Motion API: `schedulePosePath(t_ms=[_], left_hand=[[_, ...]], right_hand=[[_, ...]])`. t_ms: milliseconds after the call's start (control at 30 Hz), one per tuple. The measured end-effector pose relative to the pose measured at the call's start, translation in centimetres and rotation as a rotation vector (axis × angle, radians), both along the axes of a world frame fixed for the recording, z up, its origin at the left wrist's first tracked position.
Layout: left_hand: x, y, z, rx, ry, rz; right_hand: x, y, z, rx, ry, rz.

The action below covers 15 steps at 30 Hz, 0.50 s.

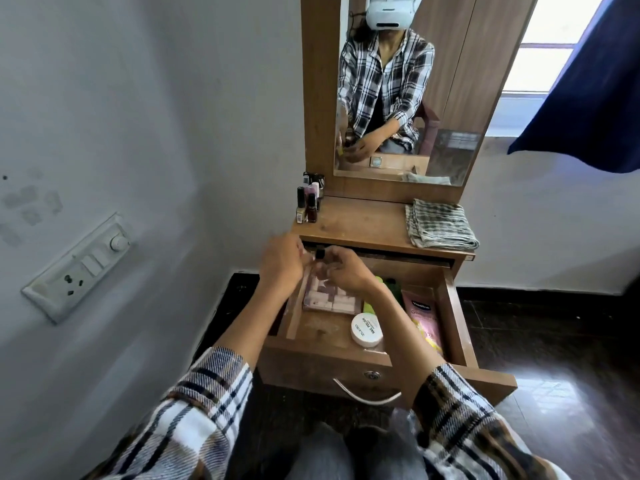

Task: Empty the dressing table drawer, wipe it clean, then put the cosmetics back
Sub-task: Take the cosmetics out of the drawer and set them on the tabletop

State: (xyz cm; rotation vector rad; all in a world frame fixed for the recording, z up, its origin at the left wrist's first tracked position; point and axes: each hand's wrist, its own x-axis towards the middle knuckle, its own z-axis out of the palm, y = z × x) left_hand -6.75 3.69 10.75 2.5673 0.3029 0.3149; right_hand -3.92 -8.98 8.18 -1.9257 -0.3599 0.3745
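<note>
The drawer (453,317) is being emptied, so the small black-capped bottle (320,253) should go upright beside the nail polish bottles (308,202) on the far left of the surface (363,220), set down gently so none topple. The bottle sits above the drawer's far left corner, between both hands. The left hand (282,263) and right hand (346,271) curl their fingers in around it; which hand actually pinches it is unclear.

On the wooden dressing table top (367,223), small glass nail-polish bottles (308,202) stand far left, a folded checked cloth (441,225) right. In the open wooden drawer (453,306) nearer, a round white jar (366,330) lies near-centre, a flat pink sachet (424,315) right.
</note>
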Motion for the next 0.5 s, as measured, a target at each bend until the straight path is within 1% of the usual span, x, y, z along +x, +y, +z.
schedulePosePath(t_ms=[67, 133, 200, 233, 400, 500], left_hand=[[1.2, 0.4, 0.6, -0.171, -0.132, 0.026], [2.6, 0.7, 0.6, -0.315, -0.244, 0.049], [4.2, 0.9, 0.1, -0.477, -0.314, 0.078], [5.0, 1.0, -0.2, -0.53, -0.334, 0.103], [8.8, 1.3, -1.6, -0.6, -0.428, 0.17], [10.3, 1.4, -2.6, -0.59, -0.473, 0.164]], right_hand=[[1.4, 0.3, 0.3, 0.045, -0.005, -0.028], [3.3, 0.8, 0.4, 0.054, -0.084, -0.091], [5.3, 1.4, 0.1, 0.063, -0.14, -0.152], [6.1, 1.7, -0.1, 0.081, -0.152, -0.178], [9.4, 3.4, -0.9, 0.181, -0.261, -0.323], [11.0, 4.3, -1.9, 0.17, -0.306, -0.359]])
